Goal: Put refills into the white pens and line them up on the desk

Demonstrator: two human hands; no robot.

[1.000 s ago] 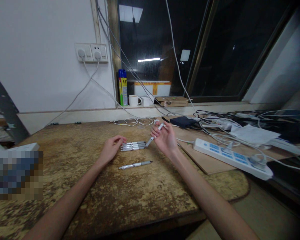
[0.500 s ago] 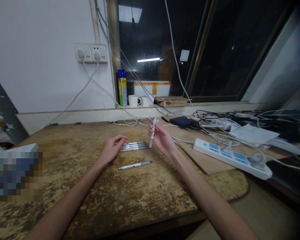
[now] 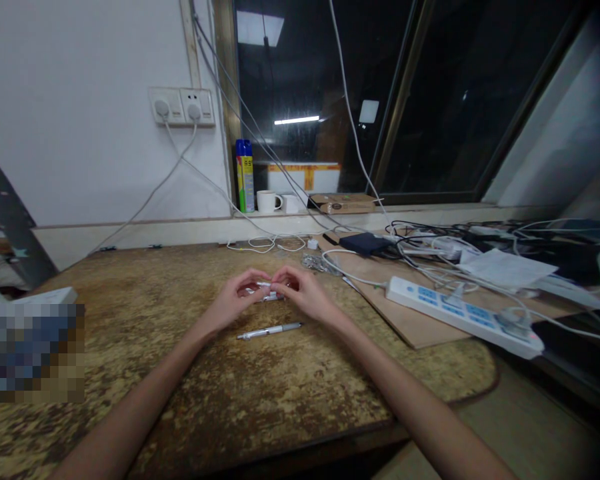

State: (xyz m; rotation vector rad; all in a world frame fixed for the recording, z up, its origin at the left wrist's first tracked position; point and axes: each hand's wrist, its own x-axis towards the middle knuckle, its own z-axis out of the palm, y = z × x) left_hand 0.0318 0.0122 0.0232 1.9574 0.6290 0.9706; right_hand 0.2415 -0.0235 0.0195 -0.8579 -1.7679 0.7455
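Observation:
My left hand (image 3: 234, 296) and my right hand (image 3: 303, 291) meet fingertip to fingertip above the worn wooden table (image 3: 220, 393). Between their pinched fingers is a white-and-grey pen (image 3: 265, 285), mostly covered by the fingers. Just beneath lies a row of similar pens (image 3: 273, 298), largely hidden behind both hands. Nearer to me, one silver-grey pen (image 3: 270, 331) lies apart on the tabletop, touched by neither hand.
On the right, a white power strip (image 3: 463, 313) rests across a brown board (image 3: 405, 320), near tangled cables and a black box (image 3: 365, 244). A spray can (image 3: 245, 177) and a white mug (image 3: 267, 201) stand on the windowsill. Crumpled clear plastic (image 3: 320, 263) lies beyond my right hand.
My right hand has come down and left with the pen, from upright to roughly level over the row. My left hand has shifted slightly right, and its fingers now close on the pen.

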